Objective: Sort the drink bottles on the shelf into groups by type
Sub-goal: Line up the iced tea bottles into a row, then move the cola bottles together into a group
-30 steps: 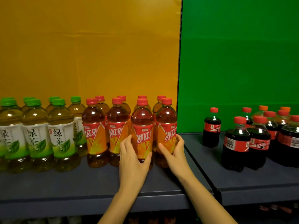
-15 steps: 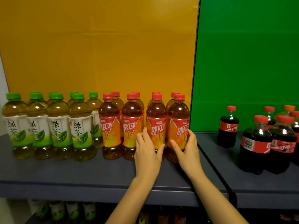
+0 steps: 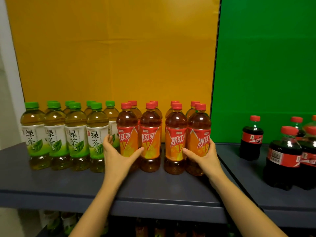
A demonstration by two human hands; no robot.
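Observation:
Several red-capped iced tea bottles stand in two rows in the middle of the dark shelf (image 3: 153,185). My left hand (image 3: 118,154) grips the leftmost front iced tea bottle (image 3: 127,120), fingers behind it and thumb reaching toward its neighbour (image 3: 150,124). My right hand (image 3: 206,155) grips the rightmost front iced tea bottle (image 3: 199,122), thumb on its left side and fingers on its right. Several green-capped green tea bottles (image 3: 75,134) stand grouped directly to the left, touching the iced tea group.
Several cola bottles (image 3: 283,151) with red caps stand on the adjoining shelf section on the right, one small cola bottle (image 3: 251,137) apart from them. A yellow backboard (image 3: 111,57) and a green backboard (image 3: 265,65) close the rear. More bottles sit dimly on the shelf below.
My left hand has moved left from the third front iced tea bottle to the leftmost one. My right hand stays on the rightmost bottle. The view has shifted left.

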